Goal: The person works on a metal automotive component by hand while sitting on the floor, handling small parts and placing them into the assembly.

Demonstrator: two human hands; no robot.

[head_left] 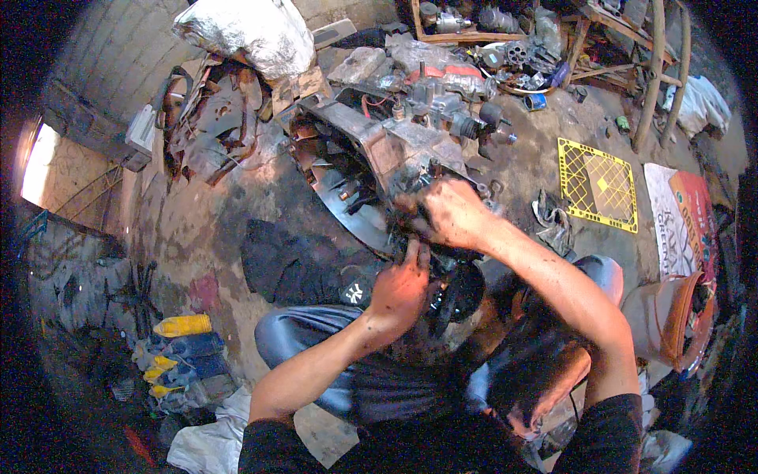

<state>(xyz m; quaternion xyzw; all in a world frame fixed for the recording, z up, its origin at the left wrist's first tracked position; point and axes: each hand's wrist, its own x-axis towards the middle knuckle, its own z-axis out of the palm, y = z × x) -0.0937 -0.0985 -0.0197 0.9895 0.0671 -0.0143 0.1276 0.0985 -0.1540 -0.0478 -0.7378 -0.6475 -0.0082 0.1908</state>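
A large greasy metal gearbox [426,142] with a wide, open bell-shaped housing [339,205] lies on the ground in front of me. My right hand [454,213] is closed at its near side, the fingers curled around a small part they hide. Just below, my left hand [399,292] reaches up to the same spot. Its fingers are pressed together against the dark, oily end of the gearbox, and what they pinch is hidden. A round black part [458,292] sits beside the left hand, between my knees.
A black cap [351,292] lies left of my left hand. Yellow-capped bottles [181,347] stand at lower left. To the right are a yellow plastic grate [598,186], a printed sack [679,213] and a brown bucket [659,320]. Scrap metal [217,118] and a white sack [249,35] sit behind.
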